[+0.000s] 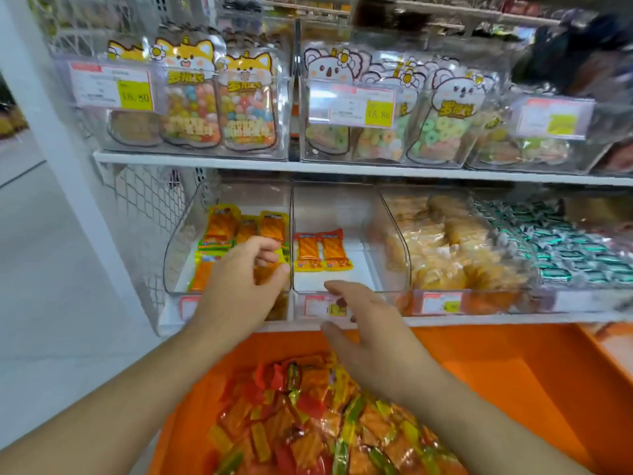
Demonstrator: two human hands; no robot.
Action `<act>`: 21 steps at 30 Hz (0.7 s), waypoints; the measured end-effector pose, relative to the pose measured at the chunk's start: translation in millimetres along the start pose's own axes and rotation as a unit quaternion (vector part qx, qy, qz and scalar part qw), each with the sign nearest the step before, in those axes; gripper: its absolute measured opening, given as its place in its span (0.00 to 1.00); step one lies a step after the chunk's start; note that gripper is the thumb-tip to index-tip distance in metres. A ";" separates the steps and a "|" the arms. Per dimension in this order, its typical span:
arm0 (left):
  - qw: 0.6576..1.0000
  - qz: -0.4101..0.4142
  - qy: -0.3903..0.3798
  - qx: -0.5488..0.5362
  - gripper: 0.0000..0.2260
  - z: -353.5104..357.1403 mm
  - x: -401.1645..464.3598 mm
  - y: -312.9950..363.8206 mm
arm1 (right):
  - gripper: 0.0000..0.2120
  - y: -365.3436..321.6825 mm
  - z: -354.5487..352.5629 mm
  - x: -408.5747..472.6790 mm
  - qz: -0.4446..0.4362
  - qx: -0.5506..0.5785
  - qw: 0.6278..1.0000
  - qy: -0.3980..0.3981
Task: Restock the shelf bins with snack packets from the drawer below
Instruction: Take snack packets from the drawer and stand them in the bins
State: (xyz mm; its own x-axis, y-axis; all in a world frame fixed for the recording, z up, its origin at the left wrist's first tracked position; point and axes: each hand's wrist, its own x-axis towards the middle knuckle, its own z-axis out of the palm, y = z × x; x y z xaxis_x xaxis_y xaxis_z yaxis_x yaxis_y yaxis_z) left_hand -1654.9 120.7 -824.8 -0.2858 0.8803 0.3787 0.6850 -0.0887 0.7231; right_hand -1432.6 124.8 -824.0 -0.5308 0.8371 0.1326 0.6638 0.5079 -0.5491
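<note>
My left hand (pixel 239 282) reaches into the left clear bin (pixel 178 248), fingers loosely curled over several orange and yellow snack packets (pixel 219 231); I see nothing gripped in it. Spread flat and holding nothing, my right hand (pixel 366 323) hovers at the front edge of the middle bin (pixel 342 214). Two red-orange packets (pixel 322 250) lie side by side in that bin. Below the shelf, the orange drawer (pixel 513 389) stands pulled out, and a heap of mixed red, orange and yellow-green packets (pixel 308 419) lies in it under my forearms.
To the right, one bin holds golden snack packs (pixel 445 248) and another green-wrapped sweets (pixel 565 245). The upper shelf (pixel 205 158) carries clear bins of cartoon candy bags (pixel 191 97). A white mesh side panel (pixel 144 207) closes the left end.
</note>
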 end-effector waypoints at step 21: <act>0.905 -0.055 -0.416 0.069 0.23 239.6 -171.6 -93.4 | 0.34 280.7 100.8 -67.4 0.365 -0.102 0.905 -0.192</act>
State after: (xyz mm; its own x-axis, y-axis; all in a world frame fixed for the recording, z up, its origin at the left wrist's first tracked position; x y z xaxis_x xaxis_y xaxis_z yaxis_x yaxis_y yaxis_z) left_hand -1509.4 89.6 -1095.7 0.2069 0.9320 -0.2977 0.7763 0.0288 0.6297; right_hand -1263.7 190.5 -1070.2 -0.0296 0.8519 -0.5229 0.9742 -0.0925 -0.2059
